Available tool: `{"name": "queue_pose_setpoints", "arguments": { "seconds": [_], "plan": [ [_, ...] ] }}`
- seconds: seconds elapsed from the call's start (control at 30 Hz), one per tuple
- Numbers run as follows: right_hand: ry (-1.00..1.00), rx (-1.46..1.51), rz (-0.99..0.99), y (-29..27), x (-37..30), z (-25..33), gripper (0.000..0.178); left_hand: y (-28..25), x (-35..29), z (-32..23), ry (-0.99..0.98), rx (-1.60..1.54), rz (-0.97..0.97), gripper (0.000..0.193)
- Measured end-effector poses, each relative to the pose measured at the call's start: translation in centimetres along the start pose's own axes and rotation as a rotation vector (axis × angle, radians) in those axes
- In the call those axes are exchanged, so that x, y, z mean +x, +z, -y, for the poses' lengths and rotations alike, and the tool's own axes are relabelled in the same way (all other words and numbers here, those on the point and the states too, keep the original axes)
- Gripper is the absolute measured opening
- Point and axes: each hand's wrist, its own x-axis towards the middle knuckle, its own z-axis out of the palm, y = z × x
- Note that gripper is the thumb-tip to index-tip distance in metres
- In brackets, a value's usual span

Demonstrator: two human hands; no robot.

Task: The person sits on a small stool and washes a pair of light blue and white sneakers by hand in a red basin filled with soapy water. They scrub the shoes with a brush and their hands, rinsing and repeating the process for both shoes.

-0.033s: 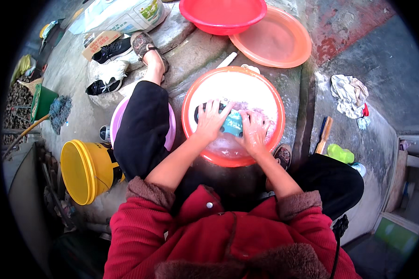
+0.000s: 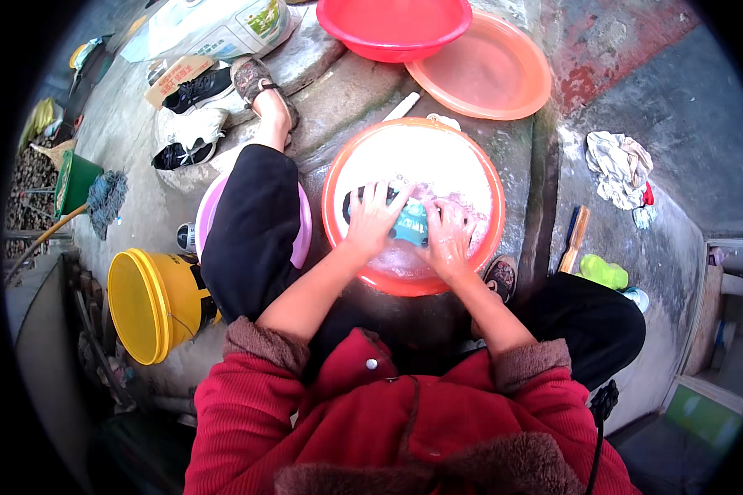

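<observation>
Down in the white suds (image 2: 425, 148) with both hands, well inside the orange basin (image 2: 404, 286), right there between the feet. Resting the left hand (image 2: 373, 221) on a dark piece (image 2: 352, 202) and the left end of a teal item (image 2: 410, 224) with pale markings; hard to say whether all one thing. Fingers fanned there, with the thumb pointing right along the far edge. Over on the right end, laying the right hand (image 2: 447, 239) alongside, with fingers spread into the foam and thumb against the teal. Impossible to tell whether closed round it or only pressing, with the underside lost in froth. Off to the far side now, to a red basin (image 2: 396, 21) overlapping a peach basin (image 2: 491, 74). Across to the right, past a crumpled pale cloth (image 2: 619, 169), then nearer, to a wooden-backed brush (image 2: 578, 239) just beside a lime-green object (image 2: 603, 271). Swinging left, past a purple basin (image 2: 304, 227) partly behind the trouser leg, to a yellow bucket (image 2: 173, 309), and farther off to dark shoes (image 2: 198, 89) near a cardboard box (image 2: 180, 76).
</observation>
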Motion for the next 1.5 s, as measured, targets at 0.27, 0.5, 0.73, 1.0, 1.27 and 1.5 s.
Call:
{"name": "queue_pose_setpoints", "arguments": {
  "seconds": [0.27, 0.5, 0.73, 1.0, 1.27, 1.5],
  "plan": [
    [0.033, -0.043, 0.155, 4.1, -3.3, -1.5, 0.081, 5.3, -2.2, -0.7, -0.050, 0.081, 0.213, 0.108],
    [0.105, -0.193, 0.340, 8.5, -3.4, -4.7, 0.070, 10.9, -1.8, -0.9, -0.057, 0.190, 0.136, 0.073],
    [0.267, -0.209, 0.699, 12.7, -0.9, -7.6, 0.048, 14.8, 0.8, 0.7, -0.140, -0.244, 0.568, 0.066],
    [0.386, -0.031, 1.039, 15.3, 0.7, -10.9, 0.048, 15.9, 5.4, 1.4, -0.199, -0.354, 1.020, 0.074],
    [0.309, -0.094, 1.120, 17.3, 3.4, -13.9, 0.060, 15.5, 8.9, 3.7, -0.261, -0.410, 1.046, 0.091],
    [0.304, -0.102, 0.258, 8.4, 4.7, -7.9, 0.083, 16.4, 2.5, 0.1, -0.841, -0.711, 0.041, 0.078]
  ]
}}
